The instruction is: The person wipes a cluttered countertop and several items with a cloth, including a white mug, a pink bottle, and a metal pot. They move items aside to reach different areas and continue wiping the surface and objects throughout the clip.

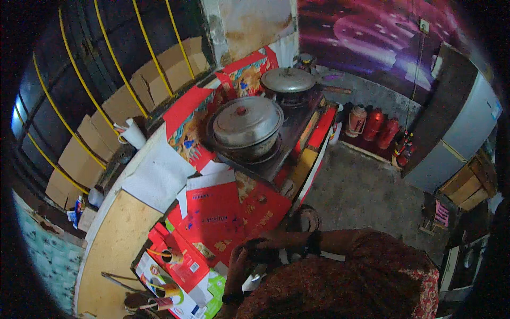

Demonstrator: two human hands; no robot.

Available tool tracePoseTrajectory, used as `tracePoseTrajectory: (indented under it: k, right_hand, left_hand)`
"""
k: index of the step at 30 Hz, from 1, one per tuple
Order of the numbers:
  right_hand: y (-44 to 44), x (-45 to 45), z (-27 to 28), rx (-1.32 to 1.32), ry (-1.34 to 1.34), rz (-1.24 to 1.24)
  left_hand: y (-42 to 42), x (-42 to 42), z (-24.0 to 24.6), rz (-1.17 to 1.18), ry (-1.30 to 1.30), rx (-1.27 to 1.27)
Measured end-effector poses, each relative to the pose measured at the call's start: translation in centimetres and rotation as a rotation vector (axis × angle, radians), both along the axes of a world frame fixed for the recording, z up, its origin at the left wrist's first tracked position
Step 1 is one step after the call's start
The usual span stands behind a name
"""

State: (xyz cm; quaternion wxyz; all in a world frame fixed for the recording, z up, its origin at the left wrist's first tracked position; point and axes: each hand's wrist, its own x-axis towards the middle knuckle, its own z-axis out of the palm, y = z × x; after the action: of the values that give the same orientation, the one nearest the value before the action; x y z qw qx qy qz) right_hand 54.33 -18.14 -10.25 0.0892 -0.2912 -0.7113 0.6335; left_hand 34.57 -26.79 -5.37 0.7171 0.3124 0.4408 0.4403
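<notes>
My left hand and my right hand are close together in shadow at the counter's near edge, in front of my body. Something dark lies between them, but I cannot make out what it is or whether either hand grips it. Just below the hands is a shiny pale item, partly hidden. Red printed cardboard covers the counter beside my hands. Farther back, a lidded metal pot sits on the dark stove. Behind it stands a second metal pot with a lid and a long handle.
Open-topped cylindrical containers stand at the near left of the counter. A white mug holding items is on the sill by yellow window bars. Red flasks line the far wall. A refrigerator and a cardboard box are right.
</notes>
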Motion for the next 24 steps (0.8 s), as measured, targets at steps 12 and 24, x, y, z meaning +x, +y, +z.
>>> tracePoseTrajectory:
  k: [12, 24]
  right_hand:
    - [0.9, 3.2, -5.2, 0.335, -0.116, -0.159]
    - [-1.5, 14.9, 6.2, 0.159, -0.017, -0.431]
  left_hand:
    - [3.2, 0.7, -0.8, -0.422, 0.132, 0.271]
    - [6.6, 8.8, -1.1, -0.332, 0.208, 0.248]
